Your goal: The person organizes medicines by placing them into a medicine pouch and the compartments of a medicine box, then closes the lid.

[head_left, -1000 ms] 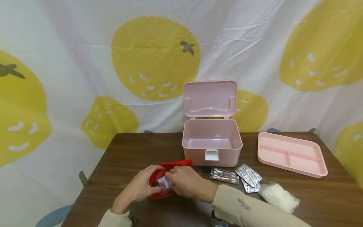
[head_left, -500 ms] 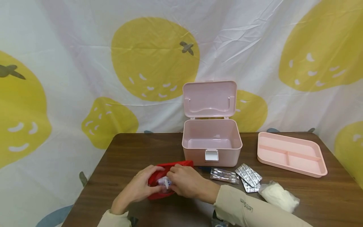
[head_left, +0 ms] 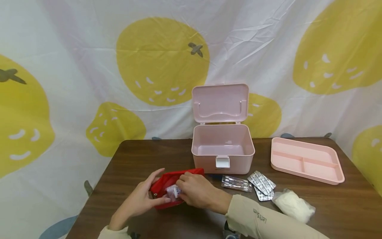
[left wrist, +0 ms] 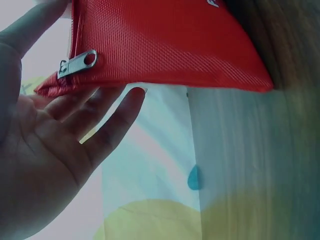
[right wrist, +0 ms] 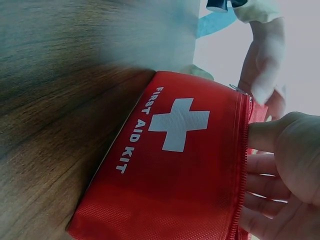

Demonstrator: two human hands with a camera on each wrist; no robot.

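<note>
A red first aid pouch (right wrist: 187, 165) with a white cross lies on the table, its zipped mouth open. Inside the mouth shows a clear, white-and-blue packet (head_left: 172, 192), its kind unclear. My left hand (head_left: 143, 200) is at the pouch's left end, fingers extended behind it and thumb at the near rim. The metal zip pull (left wrist: 77, 64) hangs beside that hand. My right hand (head_left: 197, 191) reaches into the mouth beside the packet. Its fingertips are hidden by the pouch, so whether they pinch anything is unclear.
Behind the pouch stands a pink box (head_left: 222, 164) with its lid raised. A pink divided tray (head_left: 307, 161) lies at the right. Nearer are a swab packet (head_left: 236, 183), silver blister packs (head_left: 262, 184) and a bag of cotton (head_left: 293, 205). Something dark (head_left: 231, 234) sits at the bottom edge.
My left hand has loosened and shifted left, its fingers straighter, leaving more of the pouch's left end in view. My right hand stays at the mouth, almost still.
</note>
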